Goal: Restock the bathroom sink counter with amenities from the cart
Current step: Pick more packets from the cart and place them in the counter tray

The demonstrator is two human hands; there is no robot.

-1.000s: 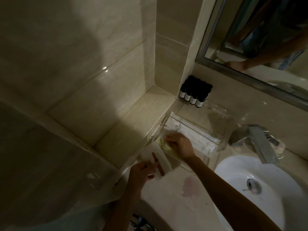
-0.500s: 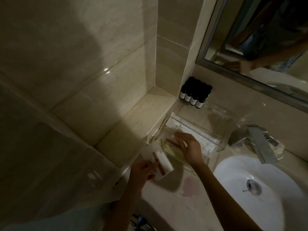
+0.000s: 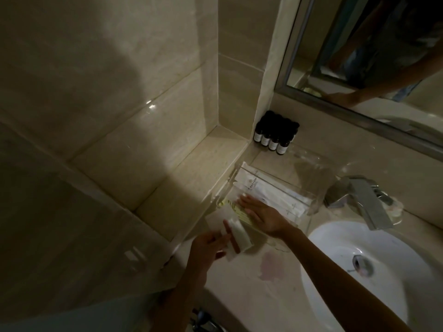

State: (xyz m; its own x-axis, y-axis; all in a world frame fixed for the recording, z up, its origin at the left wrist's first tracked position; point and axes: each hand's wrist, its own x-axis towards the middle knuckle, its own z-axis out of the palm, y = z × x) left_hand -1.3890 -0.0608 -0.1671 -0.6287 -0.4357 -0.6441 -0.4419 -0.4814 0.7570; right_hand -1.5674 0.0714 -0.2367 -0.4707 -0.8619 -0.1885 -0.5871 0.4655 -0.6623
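Holding white sachets (image 3: 237,236), clear tray (image 3: 312,202) w/ long packets (image 3: 268,191)

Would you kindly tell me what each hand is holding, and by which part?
Left hand pinches a small white packet by its near end. Right hand holds nothing; straight fingers rest on packets in the tray.
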